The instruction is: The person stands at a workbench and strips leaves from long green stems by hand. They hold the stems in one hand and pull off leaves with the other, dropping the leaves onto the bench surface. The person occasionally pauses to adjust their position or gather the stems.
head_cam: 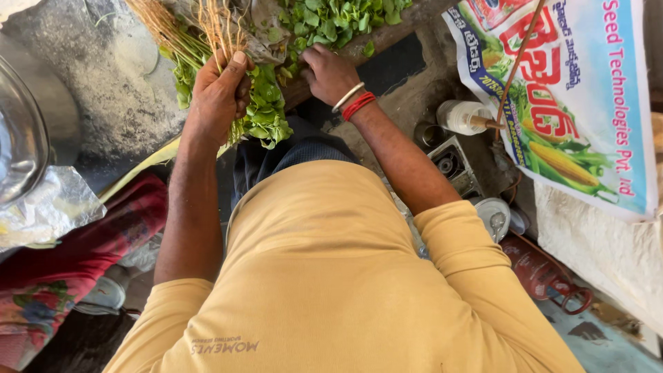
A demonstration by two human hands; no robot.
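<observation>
Two hands, left hand (219, 90) gripping greens (266, 114)

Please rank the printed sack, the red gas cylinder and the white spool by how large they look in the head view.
1. Printed sack, by far the largest.
2. Red gas cylinder, partly hidden by the sleeve.
3. White spool, smallest.
The sack runs past the frame edge.

A printed sack (580, 103) with pictured corn cobs lies at the right, over a pale rough cloth (601, 249); beside it stands a white spool (461, 116) with a stick through it; below that, a small grey metal box (452, 166) and a red gas cylinder (542, 273); at the left, a steel bowl (21, 131), crumpled foil (52, 207) and red flowered cloth (62, 269).
</observation>
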